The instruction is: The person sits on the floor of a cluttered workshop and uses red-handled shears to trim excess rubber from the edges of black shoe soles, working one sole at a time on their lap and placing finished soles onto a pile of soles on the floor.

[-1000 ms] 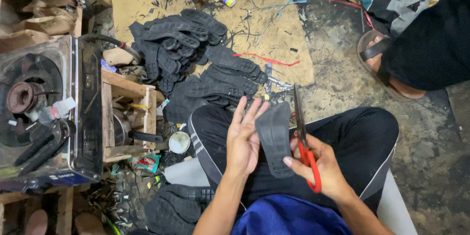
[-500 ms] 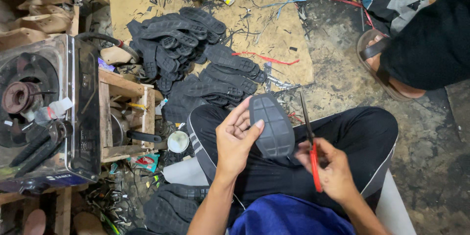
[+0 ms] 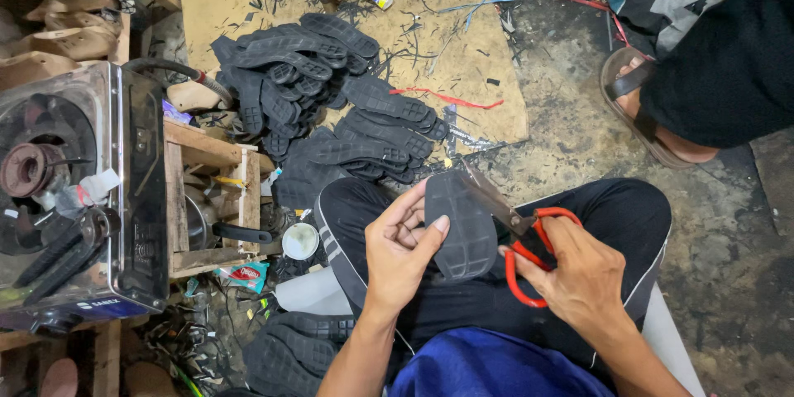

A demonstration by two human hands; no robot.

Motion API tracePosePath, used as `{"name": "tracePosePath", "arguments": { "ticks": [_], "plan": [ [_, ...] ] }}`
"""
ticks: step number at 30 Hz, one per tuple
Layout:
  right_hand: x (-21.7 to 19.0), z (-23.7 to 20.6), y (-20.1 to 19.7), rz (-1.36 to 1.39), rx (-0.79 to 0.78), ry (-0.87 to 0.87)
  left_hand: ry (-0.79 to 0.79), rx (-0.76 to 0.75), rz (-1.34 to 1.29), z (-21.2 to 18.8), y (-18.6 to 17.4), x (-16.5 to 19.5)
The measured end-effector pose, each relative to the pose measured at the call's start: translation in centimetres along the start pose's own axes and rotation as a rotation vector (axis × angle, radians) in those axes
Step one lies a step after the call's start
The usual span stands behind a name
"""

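A dark rubber sole piece (image 3: 461, 227) is being pinched by the left hand (image 3: 403, 252), thumb pressed on its ribbed face and fingers curled narrowly behind it, so that its far edge is being offered to the blades. Red-handled scissors (image 3: 519, 240) are being gripped by the right hand (image 3: 583, 281), fingers closed through the loops, with the blades meeting the sole's upper right edge, apparently for trimming. The piece is being held above the lap, over black trousers (image 3: 637, 215), probably so that it can be turned freely. Beyond the knees, a heap of similar black soles (image 3: 331, 99) is lying on a board (image 3: 488, 74) on the floor, near its left edge. A gas stove (image 3: 74, 190) is standing by the floor's left edge, and another person's sandalled foot (image 3: 645, 116) is resting at the right.
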State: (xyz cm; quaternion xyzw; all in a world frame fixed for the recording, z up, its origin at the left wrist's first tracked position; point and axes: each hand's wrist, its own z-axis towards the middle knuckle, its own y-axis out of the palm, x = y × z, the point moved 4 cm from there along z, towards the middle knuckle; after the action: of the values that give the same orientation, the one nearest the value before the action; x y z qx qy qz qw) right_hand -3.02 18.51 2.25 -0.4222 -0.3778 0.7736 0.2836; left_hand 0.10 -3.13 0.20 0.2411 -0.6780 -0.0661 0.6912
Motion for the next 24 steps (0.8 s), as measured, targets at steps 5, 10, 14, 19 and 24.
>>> {"name": "tracePosePath", "arguments": {
  "ticks": [5, 10, 14, 19, 24],
  "plan": [
    [2.2, -1.0, 2.0, 0.161, -0.24, 0.272, -0.009, 0.013, 0.011, 0.0, -0.8, 0.0],
    [2.9, -2.4, 5.5, 0.955, -0.282, 0.437, -0.056, 0.082, -0.251, 1.1, -1.9, -0.6],
    [1.1, -3.4, 8.3, 1.107, -0.34, 0.537, -0.184, 0.135, -0.485, 1.4, -3.0, -1.5],
    [0.4, -2.6, 9.2, 1.172, -0.273, 0.66, -0.214, -0.078, -0.064, 0.4, -3.3, -3.2],
    [1.2, -2.4, 9.9, 1.323, -0.193, 0.78, -0.065, 0.091, -0.13, 1.8, -6.4, -3.5]
  ]
}}
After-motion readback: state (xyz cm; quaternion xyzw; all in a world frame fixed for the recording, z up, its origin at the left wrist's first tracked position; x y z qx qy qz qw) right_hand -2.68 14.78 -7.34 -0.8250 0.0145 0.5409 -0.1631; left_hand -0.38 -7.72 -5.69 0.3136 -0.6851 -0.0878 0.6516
